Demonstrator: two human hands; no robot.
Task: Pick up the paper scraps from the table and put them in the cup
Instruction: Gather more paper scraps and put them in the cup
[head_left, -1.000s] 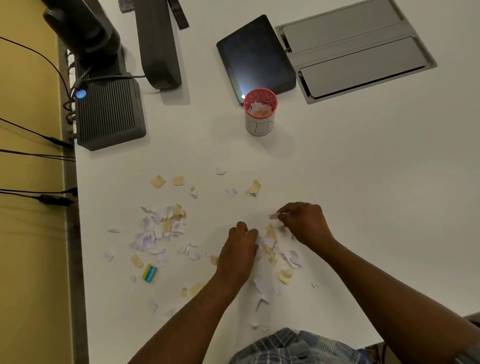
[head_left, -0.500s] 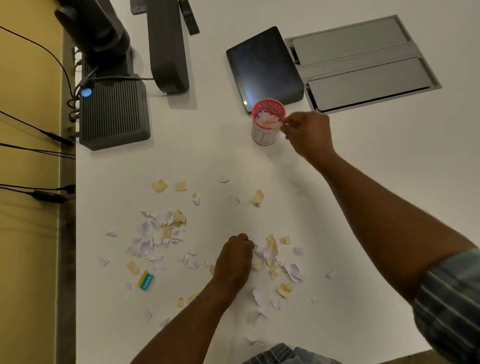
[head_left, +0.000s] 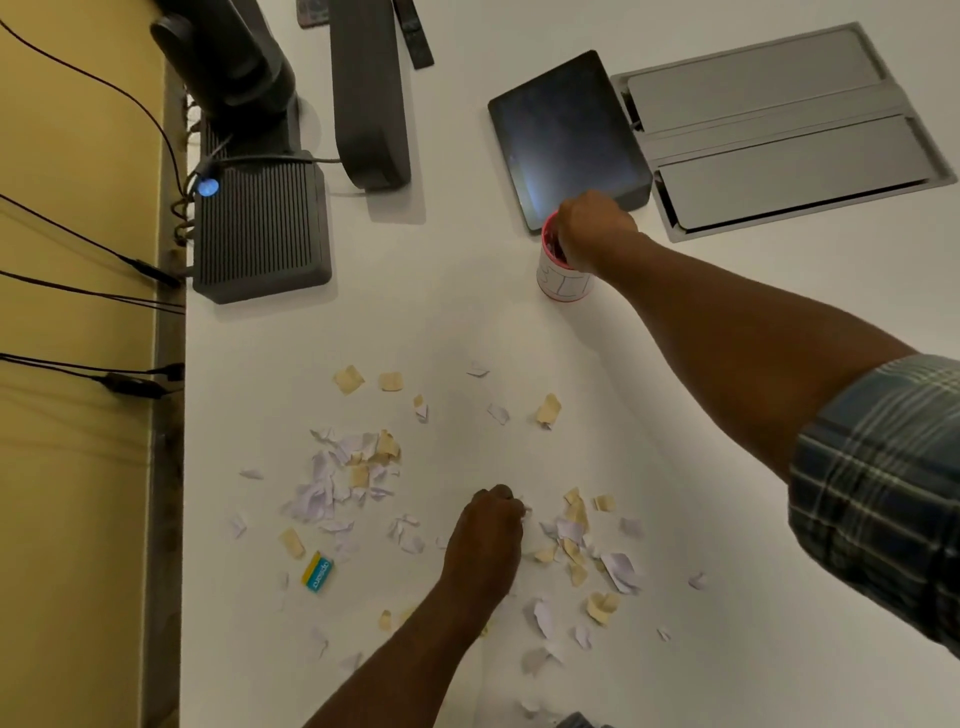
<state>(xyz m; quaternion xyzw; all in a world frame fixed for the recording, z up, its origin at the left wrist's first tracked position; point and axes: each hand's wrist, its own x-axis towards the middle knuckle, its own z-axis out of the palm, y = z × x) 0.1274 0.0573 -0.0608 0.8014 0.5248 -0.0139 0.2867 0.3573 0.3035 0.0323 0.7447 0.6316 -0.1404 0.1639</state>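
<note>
White and tan paper scraps (head_left: 576, 540) lie near the table's (head_left: 457, 322) front edge. Right hand (head_left: 592, 228) covers the cup (head_left: 563, 278) mid-table, fingers hidden inside, probably dropping scraps; left hand (head_left: 488, 530) rests curled among scraps, grip unclear.

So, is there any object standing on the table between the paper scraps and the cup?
Nothing visible does. The white table between the paper scraps and the cup is bare; only the person's right hand covers the cup's mouth.
</note>
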